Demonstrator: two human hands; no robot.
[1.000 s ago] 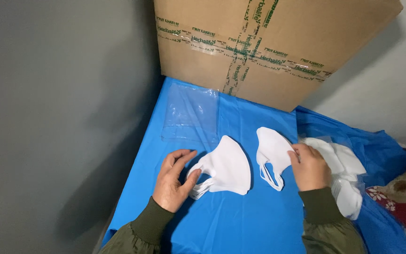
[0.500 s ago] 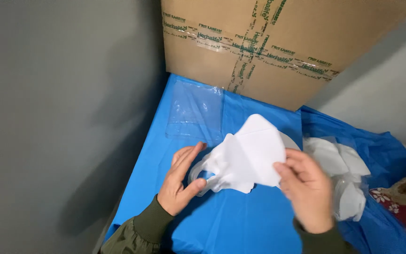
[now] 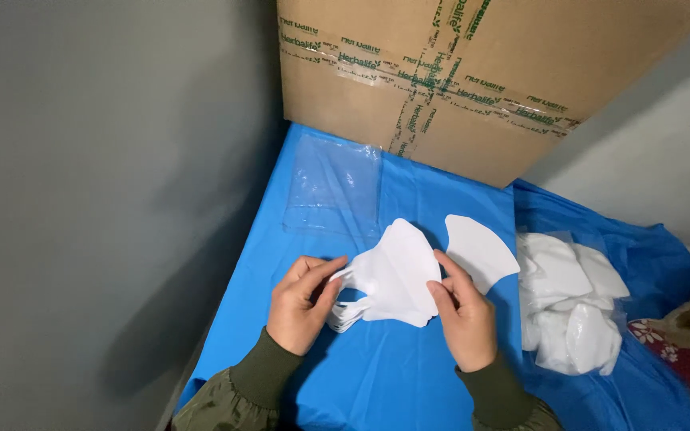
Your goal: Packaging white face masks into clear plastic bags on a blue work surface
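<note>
Head view. A small stack of folded white face masks is shown near the middle of a blue plastic sheet spread over the desk. The stack is held from both sides. The left hand, at 9 o'clock of the stack, is closed on the ear-loop end, with thumb and fingertips pinching the layered edges. The right hand, at 3 o'clock, grasps the curved outer edge, its grip closed on the top mask with the thumb above. A single folded white mask lies flat at 2 o'clock of the stack, just beside it and untouched. An open clear bag of loose masks rests further out at 3 o'clock, near the right hand. An empty clear plastic pouch lies flat at 11 o'clock, well apart from both hands. A taped cardboard box stands at 12 o'clock against the wall.

The step in hand is judged to be the squaring of the stack, the edges being brought into line between the two hands. The next move would call for the layers to be kept pinched together so that none slides out, and for the ear loops to be kept tucked.
</note>
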